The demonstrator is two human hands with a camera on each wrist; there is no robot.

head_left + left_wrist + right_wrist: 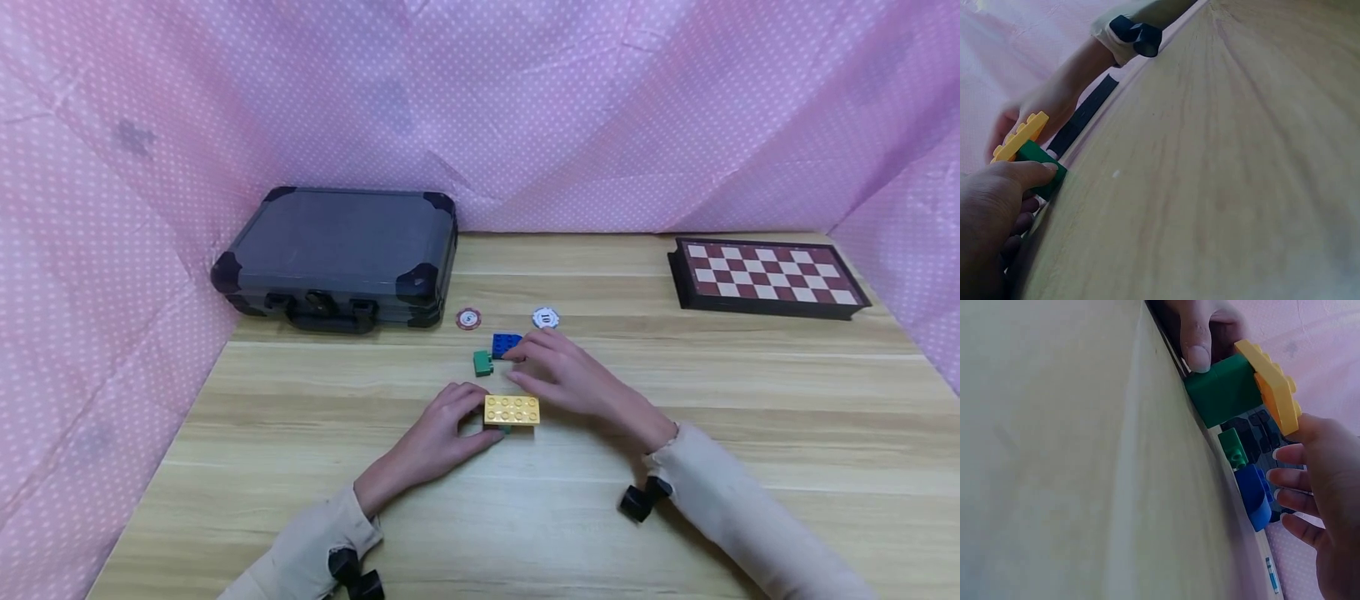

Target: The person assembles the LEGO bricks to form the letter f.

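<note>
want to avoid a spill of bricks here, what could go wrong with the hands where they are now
The yellow brick overhangs the green brick under it, which the left hand pinches; a push from above might tip it. The right hand reaching the blue brick could nudge the small green brick or the white chip.

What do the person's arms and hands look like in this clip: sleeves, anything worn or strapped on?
Both hands, the left hand and the right hand, are bare: no gloves, and no rings show. Both arms wear long cream-beige sleeves with ribbed cuffs. A small black device sits at the right wrist, and a similar black one at the left.
</note>
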